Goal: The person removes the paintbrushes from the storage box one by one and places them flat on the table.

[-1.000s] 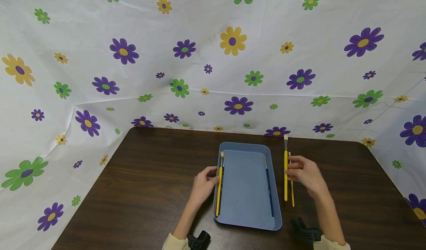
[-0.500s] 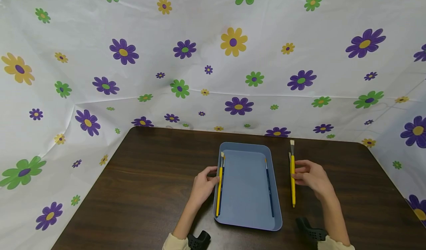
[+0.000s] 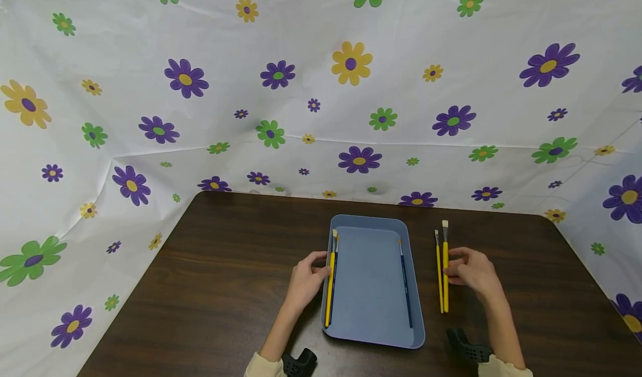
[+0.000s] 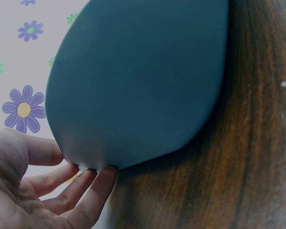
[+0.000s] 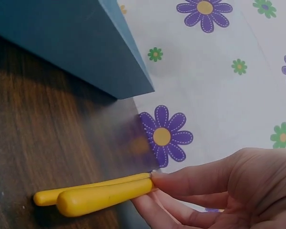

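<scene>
A blue-grey tray [image 3: 371,288] lies on the table, its left rim pinched by my left hand [image 3: 307,279]. In the left wrist view the fingertips press along the tray's outer wall [image 4: 138,86]. Inside, a yellow paintbrush [image 3: 329,296] and a dark blue paintbrush [image 3: 335,265] lie along the left side. Another dark blue paintbrush [image 3: 406,288] lies along the right side. Right of the tray, my right hand [image 3: 473,271] pinches a thick yellow paintbrush [image 3: 445,296], bristles pointing away. A thinner yellow paintbrush [image 3: 438,271] lies close along its left; both handle ends [image 5: 100,198] show in the right wrist view.
The dark wood table [image 3: 241,276] extends on both sides of the tray. Behind it hangs a white cloth [image 3: 301,31] printed with flowers. A black wrist mount [image 3: 300,362] sits on the left wrist, and another mount [image 3: 468,346] on the right.
My right hand has carried the thick yellow paintbrush rightward, across the thin one to its right side, and slightly nearer. The left hand and tray have stayed in place.
</scene>
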Available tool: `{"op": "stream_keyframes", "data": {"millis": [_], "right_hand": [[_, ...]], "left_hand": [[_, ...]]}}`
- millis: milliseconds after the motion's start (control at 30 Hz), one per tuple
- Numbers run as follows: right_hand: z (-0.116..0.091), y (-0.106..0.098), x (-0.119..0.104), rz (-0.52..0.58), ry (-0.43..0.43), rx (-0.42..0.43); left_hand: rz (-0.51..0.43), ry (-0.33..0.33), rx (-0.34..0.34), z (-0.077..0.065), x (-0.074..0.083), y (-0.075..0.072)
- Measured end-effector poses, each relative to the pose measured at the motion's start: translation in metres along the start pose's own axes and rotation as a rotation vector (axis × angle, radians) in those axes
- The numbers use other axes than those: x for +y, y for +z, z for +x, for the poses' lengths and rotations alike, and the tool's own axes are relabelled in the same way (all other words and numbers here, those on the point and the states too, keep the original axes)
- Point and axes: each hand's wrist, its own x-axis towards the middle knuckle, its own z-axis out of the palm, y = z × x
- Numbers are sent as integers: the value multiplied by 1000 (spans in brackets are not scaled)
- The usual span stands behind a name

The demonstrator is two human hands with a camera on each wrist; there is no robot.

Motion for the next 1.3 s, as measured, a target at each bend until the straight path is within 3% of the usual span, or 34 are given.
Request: {"op": "stream_keyframes", "data": {"millis": [1300], "right_hand": [[6, 4, 6, -48, 77, -7]], "left_hand": [[-18, -3, -2, 0, 0, 0]]}}
